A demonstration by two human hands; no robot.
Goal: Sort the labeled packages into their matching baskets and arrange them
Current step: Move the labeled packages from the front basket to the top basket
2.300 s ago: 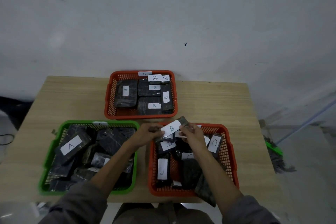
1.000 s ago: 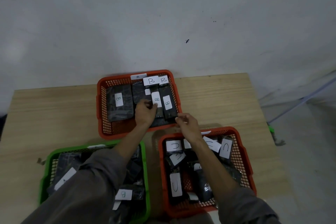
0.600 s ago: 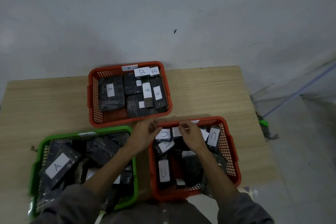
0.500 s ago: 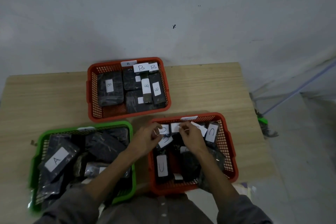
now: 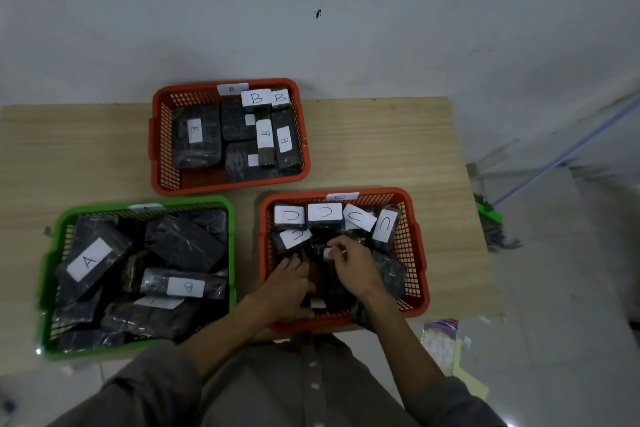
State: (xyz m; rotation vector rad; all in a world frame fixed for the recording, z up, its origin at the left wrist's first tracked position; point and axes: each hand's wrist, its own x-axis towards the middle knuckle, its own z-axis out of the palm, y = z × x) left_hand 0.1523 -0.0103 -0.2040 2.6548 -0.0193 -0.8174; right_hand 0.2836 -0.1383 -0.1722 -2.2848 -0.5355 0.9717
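Both of my hands are inside the near red basket (image 5: 421,255), which holds dark wrapped packages with C labels (image 5: 325,212). My right hand (image 5: 355,265) has curled fingers that pinch a dark package (image 5: 327,253) by its small white label. Beside it, my left hand (image 5: 291,284) lies with fairly straight fingers on other packages. The far red basket (image 5: 229,186) holds packages labelled B (image 5: 265,133). In the green basket (image 5: 194,202) at the left lie an A package (image 5: 90,259), a package labelled B (image 5: 186,286) and several dark ones.
All three baskets stand on a wooden table (image 5: 381,149) against a white wall. Past the table's right edge, a green broom (image 5: 490,217) and some paper packets (image 5: 440,340) lie on the floor. My body is at the table's near edge.
My left hand set the B package in the far red basket, then drew back. Both hands have moved deeper into the near red basket, and my right hand has pinched a package.
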